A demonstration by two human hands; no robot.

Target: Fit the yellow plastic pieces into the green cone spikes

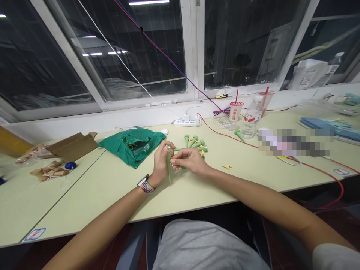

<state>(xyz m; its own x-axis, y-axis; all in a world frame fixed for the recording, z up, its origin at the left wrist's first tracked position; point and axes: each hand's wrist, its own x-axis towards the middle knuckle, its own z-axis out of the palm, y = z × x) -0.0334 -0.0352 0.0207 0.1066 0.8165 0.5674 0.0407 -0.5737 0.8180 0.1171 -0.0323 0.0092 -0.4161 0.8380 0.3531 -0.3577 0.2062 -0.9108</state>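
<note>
My left hand (160, 167) is closed round a green plastic spike (169, 173), which points down toward the table. My right hand (189, 161) pinches a small yellow piece (171, 160) against the spike's side, most of it hidden by the fingers. Just beyond my hands lie several like green spikes (193, 141) with yellow pieces at their sides, fanned out on the table. To the right is a little group of loose yellow pieces (228, 167). A green plastic bag (135, 144), torn open, lies behind my left hand with thin green stuff inside.
On the left are a cardboard box (74, 147) and wooden toys (50, 170). A power strip (187, 122), a drink cup (235, 111) and a water bottle (251, 118) stand along the back. One green spike (239, 135) lies by the bottle. A red cable (281, 159) crosses the right side.
</note>
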